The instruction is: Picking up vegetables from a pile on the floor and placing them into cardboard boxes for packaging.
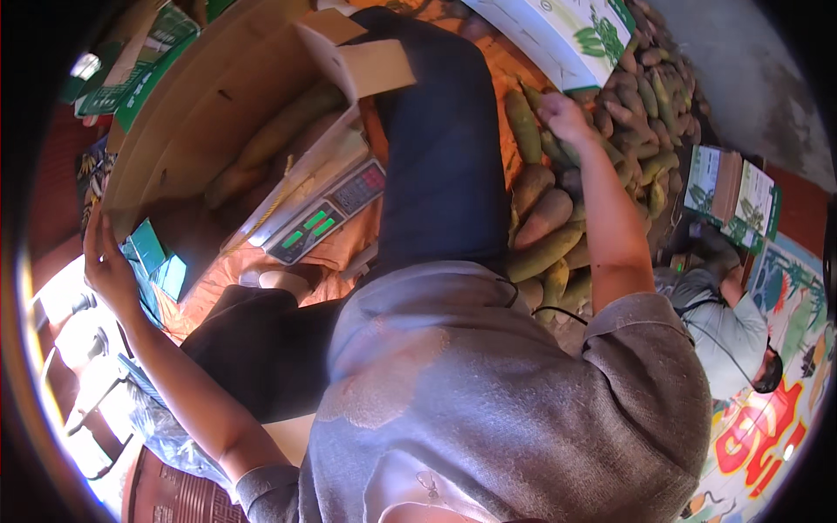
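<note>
My left hand [108, 267] is open, its fingers extended beside the lower left edge of a large brown cardboard box [187, 113]. Inside the box lie long, tapered green-brown vegetables [288, 126]. The box stands by a digital scale [318, 218] with lit green displays. At the upper right, my right hand [565, 118] reaches into a pile of similar vegetables [545, 218]. Its fingers are curled, apparently round a slim green vegetable [528, 90] whose tip shows past them; most of it is hidden. A yellow cord [270, 205] runs along the box's near side.
A white and green printed carton [558, 35] stands at the top, beside the pile. Another printed carton [731, 192] is at the right, near a person in a light shirt [728, 327]. Orange sheeting [248, 275] covers the floor; a red-brown basket [179, 488] is at lower left.
</note>
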`<action>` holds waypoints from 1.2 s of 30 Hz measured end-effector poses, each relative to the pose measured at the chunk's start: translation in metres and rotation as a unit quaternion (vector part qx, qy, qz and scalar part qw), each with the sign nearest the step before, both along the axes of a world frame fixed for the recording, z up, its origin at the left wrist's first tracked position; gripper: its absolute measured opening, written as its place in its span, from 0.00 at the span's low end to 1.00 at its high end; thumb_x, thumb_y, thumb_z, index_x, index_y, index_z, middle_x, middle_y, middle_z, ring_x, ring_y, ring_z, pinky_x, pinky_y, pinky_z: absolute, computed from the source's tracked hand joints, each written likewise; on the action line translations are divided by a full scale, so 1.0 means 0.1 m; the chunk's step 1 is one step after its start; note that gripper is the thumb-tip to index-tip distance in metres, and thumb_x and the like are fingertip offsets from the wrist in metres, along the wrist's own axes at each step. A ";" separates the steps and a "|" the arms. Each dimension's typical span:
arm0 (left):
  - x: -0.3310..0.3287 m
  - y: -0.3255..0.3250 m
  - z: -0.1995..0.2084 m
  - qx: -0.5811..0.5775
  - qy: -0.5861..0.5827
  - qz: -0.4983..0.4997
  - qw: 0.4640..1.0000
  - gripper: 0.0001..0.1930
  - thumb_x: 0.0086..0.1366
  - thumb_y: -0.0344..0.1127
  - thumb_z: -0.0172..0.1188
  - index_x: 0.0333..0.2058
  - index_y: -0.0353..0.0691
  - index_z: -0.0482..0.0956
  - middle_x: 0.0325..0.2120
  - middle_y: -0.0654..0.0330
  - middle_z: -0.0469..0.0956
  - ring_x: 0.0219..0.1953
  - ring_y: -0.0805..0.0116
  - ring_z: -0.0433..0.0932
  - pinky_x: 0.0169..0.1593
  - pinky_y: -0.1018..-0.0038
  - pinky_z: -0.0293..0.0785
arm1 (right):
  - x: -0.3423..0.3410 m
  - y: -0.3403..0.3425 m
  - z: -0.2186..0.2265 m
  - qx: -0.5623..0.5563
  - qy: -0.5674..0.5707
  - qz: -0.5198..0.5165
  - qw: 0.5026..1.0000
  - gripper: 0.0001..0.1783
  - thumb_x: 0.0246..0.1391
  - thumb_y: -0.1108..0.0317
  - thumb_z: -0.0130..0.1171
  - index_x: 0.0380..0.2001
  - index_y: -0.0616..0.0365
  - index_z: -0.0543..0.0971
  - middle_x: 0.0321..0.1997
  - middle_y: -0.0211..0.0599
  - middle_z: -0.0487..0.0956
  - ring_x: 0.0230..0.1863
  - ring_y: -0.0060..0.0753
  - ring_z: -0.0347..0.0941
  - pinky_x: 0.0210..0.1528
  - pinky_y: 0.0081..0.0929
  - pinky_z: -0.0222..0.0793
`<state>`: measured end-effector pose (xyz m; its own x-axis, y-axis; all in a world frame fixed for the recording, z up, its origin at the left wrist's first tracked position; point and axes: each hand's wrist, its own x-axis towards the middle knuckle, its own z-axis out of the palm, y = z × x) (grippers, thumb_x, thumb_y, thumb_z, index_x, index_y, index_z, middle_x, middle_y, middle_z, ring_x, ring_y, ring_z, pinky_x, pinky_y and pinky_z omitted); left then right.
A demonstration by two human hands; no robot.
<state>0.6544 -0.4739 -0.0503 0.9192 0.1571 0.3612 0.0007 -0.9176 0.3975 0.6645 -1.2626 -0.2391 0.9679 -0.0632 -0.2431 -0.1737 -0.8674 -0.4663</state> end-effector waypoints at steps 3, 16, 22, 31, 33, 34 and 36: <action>-0.05 0.04 -0.10 0.005 -0.009 0.008 1.000 0.16 0.73 0.38 0.55 0.57 0.46 0.79 0.53 0.59 0.81 0.52 0.68 0.80 0.53 0.73 0.74 | -0.56 -0.13 -0.63 -0.052 0.192 -0.102 0.975 0.24 0.56 0.59 0.62 0.53 0.60 0.77 0.52 0.53 0.80 0.56 0.51 0.76 0.57 0.41 0.71; -0.05 -0.06 -0.17 -0.074 -0.029 0.058 0.995 0.15 0.72 0.35 0.56 0.54 0.41 0.81 0.49 0.55 0.83 0.52 0.66 0.80 0.56 0.72 0.73 | -1.25 1.18 -1.40 -0.156 0.284 -0.255 0.911 0.36 0.59 0.44 0.53 0.61 0.57 0.64 0.64 0.46 0.67 0.66 0.50 0.62 0.66 0.44 0.60; 0.09 -0.30 -0.19 0.009 -0.050 0.006 0.999 0.14 0.73 0.32 0.55 0.53 0.40 0.80 0.50 0.58 0.82 0.51 0.70 0.79 0.55 0.73 0.73 | -1.59 0.87 -1.64 -0.240 0.323 -0.236 0.885 0.30 0.65 0.52 0.43 0.66 0.56 0.62 0.67 0.40 0.64 0.69 0.44 0.55 0.67 0.41 0.52; -0.02 -0.19 0.03 0.022 -0.050 0.003 0.999 0.13 0.71 0.31 0.56 0.52 0.40 0.82 0.49 0.55 0.82 0.53 0.65 0.79 0.58 0.70 0.70 | -1.62 1.58 -0.91 -0.175 0.202 -0.219 0.938 0.41 0.57 0.49 0.60 0.67 0.59 0.60 0.67 0.46 0.66 0.67 0.48 0.59 0.67 0.42 0.55; 0.01 -0.29 0.05 0.023 -0.069 0.006 0.997 0.11 0.68 0.30 0.59 0.48 0.42 0.84 0.46 0.55 0.84 0.50 0.61 0.81 0.55 0.69 0.73 | -1.66 1.58 -0.87 -0.159 0.167 -0.216 0.949 0.41 0.56 0.49 0.61 0.66 0.59 0.60 0.66 0.46 0.66 0.67 0.48 0.60 0.67 0.42 0.56; 0.00 -0.31 0.07 0.027 -0.076 0.008 0.997 0.11 0.68 0.29 0.59 0.47 0.42 0.84 0.45 0.55 0.84 0.50 0.61 0.81 0.54 0.68 0.74 | -1.68 1.58 -0.82 -0.148 0.150 -0.215 0.954 0.42 0.56 0.49 0.61 0.66 0.59 0.60 0.66 0.47 0.66 0.67 0.48 0.60 0.67 0.42 0.56; -0.01 -0.39 0.13 0.035 -0.078 0.009 0.996 0.11 0.66 0.28 0.59 0.46 0.41 0.84 0.45 0.55 0.84 0.50 0.58 0.81 0.55 0.67 0.74 | -1.73 1.53 -0.77 -0.130 0.117 -0.213 0.961 0.42 0.55 0.49 0.63 0.66 0.60 0.60 0.65 0.47 0.67 0.66 0.49 0.61 0.67 0.42 0.56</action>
<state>0.6538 -0.5127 -0.0378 0.8481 0.1420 0.5104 -0.0402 -0.9433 0.3294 0.4911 -1.1098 -0.3161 0.7612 -0.5300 -0.3737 -0.6130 -0.7761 -0.1480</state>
